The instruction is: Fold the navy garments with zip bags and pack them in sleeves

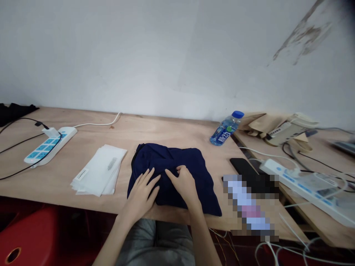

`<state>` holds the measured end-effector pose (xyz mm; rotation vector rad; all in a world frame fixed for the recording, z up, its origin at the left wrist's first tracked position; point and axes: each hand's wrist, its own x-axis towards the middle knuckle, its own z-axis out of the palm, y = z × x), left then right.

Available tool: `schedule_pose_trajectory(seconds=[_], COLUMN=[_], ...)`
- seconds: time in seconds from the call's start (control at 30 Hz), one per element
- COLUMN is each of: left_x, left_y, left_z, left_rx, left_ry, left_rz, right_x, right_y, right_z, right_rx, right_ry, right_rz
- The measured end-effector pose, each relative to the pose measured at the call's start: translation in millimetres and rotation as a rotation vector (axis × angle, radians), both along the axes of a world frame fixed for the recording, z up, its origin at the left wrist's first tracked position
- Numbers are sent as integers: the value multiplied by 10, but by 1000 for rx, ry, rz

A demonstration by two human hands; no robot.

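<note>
A folded dark blue garment (194, 166) lies on the wooden table (166, 135) in front of me. My left hand (142, 190) rests flat on the garment's near left part, fingers stretched out and slightly apart. My right hand (183, 183) lies on the middle of the cloth, its thumb pointing left and its fingers curled down, pinching a fold of the fabric. Both forearms come up from the bottom edge.
A stack of clear plastic bags (100, 170) lies left of the garment, a white power strip (50, 144) farther left. A water bottle (226, 129) lies at the back right, a black phone (244, 168) and another power strip (302, 181) to the right. A red stool (24, 236) sits below left.
</note>
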<state>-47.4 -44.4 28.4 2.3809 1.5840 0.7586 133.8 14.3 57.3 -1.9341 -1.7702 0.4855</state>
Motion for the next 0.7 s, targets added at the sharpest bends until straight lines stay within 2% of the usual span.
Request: schedule_pose_trajectory(seconds=[0.07,0.17,0.27,0.33,0.47,0.6,0.7], left_x=[-76,-336,-724,-971,-1255,-1314,-1339], left_y=[-17,-37,-28,-4,47,57,39], left_z=[63,132,94,20,-126,-192,-221], left_rx=[22,106,192,190,101,36,17], left_ry=[-91,-169,-70,45,163,135,71], left_rz=[73,295,556,666,730,756,758], right_x=[26,54,38,5,-58,-48,-18], right_y=[51,99,110,97,26,-43,-47], right_z=[-11,-39,-63,-56,21,90,71], right_rx=[-54,-67,-11,18,8,-39,-64], right_ry=[48,49,20,54,196,214,220], right_rz=[-17,-13,-2,1,52,86,92])
